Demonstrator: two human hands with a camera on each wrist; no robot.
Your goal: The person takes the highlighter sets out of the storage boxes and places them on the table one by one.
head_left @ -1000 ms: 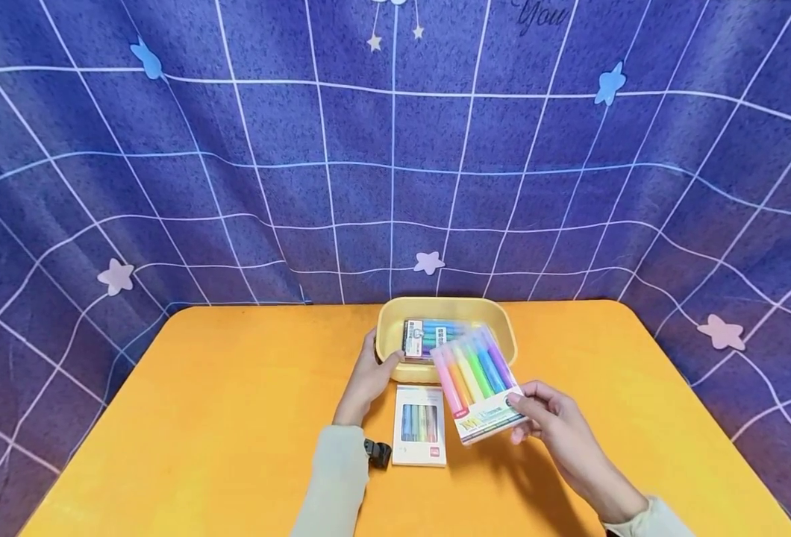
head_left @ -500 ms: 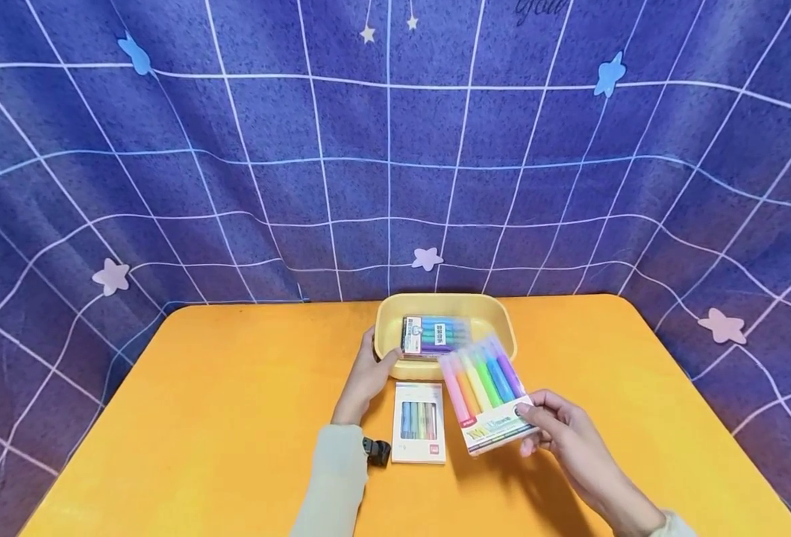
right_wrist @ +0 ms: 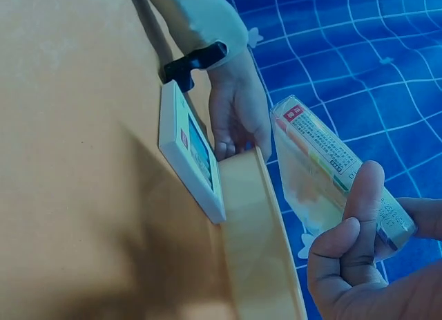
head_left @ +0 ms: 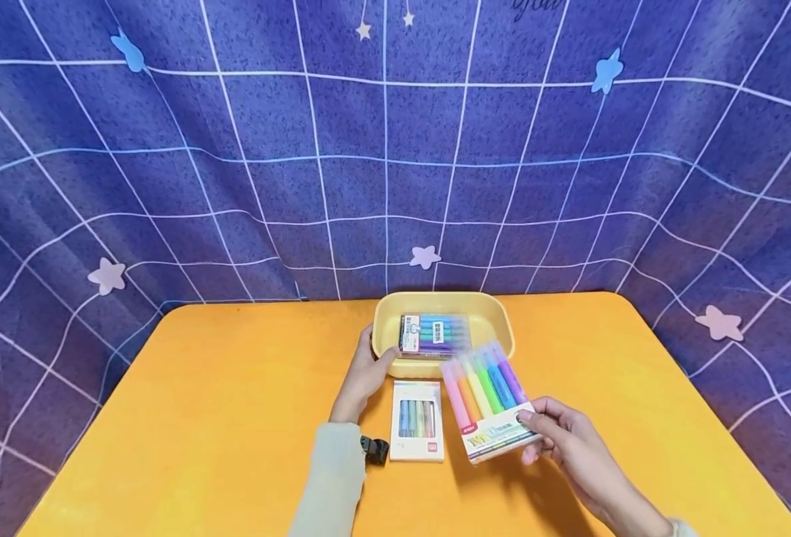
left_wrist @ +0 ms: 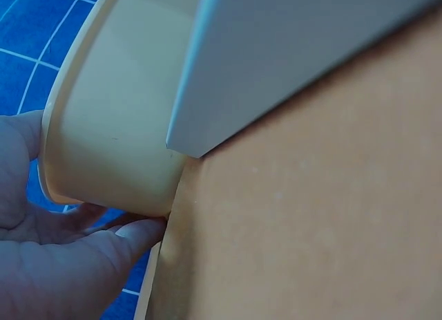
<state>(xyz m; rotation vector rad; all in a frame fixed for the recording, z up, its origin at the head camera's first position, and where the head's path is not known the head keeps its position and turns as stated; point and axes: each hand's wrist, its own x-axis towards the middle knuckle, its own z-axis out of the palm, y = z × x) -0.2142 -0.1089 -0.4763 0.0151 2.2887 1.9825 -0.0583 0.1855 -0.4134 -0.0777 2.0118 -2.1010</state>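
My right hand (head_left: 573,447) pinches a clear pack of highlighters (head_left: 486,403), thumb on its white label. The pack holds several colours from pink to purple and is tilted above the table, its far end overlapping the bin's front edge in the head view. My left hand (head_left: 366,373) grips the left front corner of a yellow plastic bin (head_left: 499,328), thumb over the rim. Inside the bin lies a clear pack of blue, green and purple pens (head_left: 436,334). A white box of pens (head_left: 417,445) with a window lies flat before the bin.
An orange table (head_left: 234,418) with rounded far corners carries everything. Behind it hangs a blue grid-patterned curtain (head_left: 288,171) with stars. A black wrist device (head_left: 374,450) on the left wrist sits close beside the white box.
My right hand has drawn the highlighter pack slightly toward me and right, showing more of the pen pack in the bin. My left hand keeps its hold on the bin.
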